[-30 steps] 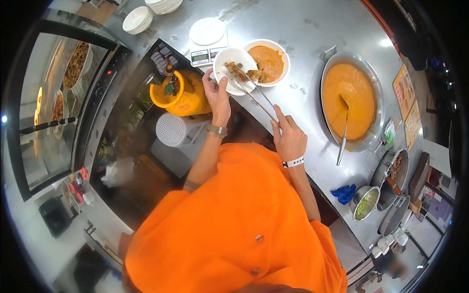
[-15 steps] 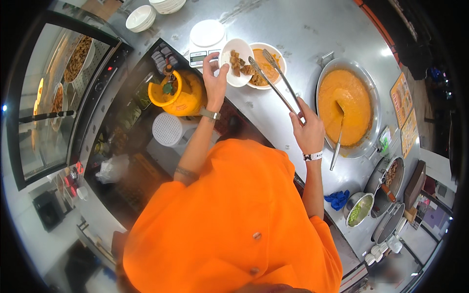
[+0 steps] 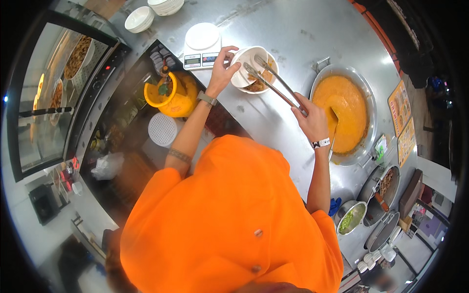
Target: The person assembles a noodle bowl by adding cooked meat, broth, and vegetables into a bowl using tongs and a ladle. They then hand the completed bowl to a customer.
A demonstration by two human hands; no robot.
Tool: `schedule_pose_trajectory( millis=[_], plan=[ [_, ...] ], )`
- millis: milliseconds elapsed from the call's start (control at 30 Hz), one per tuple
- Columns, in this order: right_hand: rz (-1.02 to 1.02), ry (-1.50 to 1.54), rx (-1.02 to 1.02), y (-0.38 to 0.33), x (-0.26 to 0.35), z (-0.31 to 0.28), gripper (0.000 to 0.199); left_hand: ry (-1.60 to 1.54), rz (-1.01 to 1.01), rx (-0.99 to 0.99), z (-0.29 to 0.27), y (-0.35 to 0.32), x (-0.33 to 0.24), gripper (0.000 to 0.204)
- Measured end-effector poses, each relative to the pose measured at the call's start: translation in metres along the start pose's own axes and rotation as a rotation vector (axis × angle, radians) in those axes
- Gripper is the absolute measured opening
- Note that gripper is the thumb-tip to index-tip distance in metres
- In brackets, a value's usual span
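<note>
My left hand [image 3: 223, 74] grips a small white bowl [image 3: 241, 77], tipped over a larger white bowl [image 3: 274, 62] on the steel counter. Orange sauce and brown chunks [image 3: 255, 87] show inside the larger bowl. Metal tongs [image 3: 279, 92] are held in my right hand [image 3: 311, 118], their tips above the two bowls. Whether the tips pinch any food I cannot make out. To the right stands a wide metal pot [image 3: 370, 100] of orange sauce with a ladle [image 3: 335, 128] in it; my right wrist hides part of the ladle's handle.
A white kitchen scale [image 3: 202, 39] sits left of the bowls, near stacked white bowls [image 3: 139, 19]. Below it is a yellow container [image 3: 171, 103]. Nearer on the right are a metal bowl of chopped greens [image 3: 352, 215] and a pan with an orange-handled utensil [image 3: 382, 201].
My left hand has moved right and tilted the small bowl over the larger one. The brown chunks have left the small bowl. The tongs' tips now reach over the bowls.
</note>
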State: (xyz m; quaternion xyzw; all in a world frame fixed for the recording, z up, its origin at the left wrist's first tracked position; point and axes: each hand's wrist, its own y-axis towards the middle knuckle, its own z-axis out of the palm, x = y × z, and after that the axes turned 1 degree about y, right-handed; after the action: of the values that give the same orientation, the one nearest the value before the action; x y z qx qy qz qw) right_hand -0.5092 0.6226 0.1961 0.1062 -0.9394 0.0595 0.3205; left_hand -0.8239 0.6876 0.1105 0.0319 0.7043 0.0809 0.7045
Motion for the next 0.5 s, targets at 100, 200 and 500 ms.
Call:
schedule_pose_trajectory(
  millis=[100, 200, 500],
  plan=[
    [0.016, -0.024, 0.033, -0.006, -0.004, -0.005, 0.044, 0.023, 0.048, 0.018, 0.002, 0.002, 0.002, 0.046],
    [0.036, 0.047, -0.008, -0.011, -0.006, -0.008, 0.043, 0.011, 0.042, -0.004, -0.003, 0.007, -0.001, 0.04],
    [0.079, 0.083, -0.082, -0.022, -0.008, -0.007, 0.041, -0.043, 0.048, -0.292, -0.049, 0.009, -0.006, 0.04]
  ],
)
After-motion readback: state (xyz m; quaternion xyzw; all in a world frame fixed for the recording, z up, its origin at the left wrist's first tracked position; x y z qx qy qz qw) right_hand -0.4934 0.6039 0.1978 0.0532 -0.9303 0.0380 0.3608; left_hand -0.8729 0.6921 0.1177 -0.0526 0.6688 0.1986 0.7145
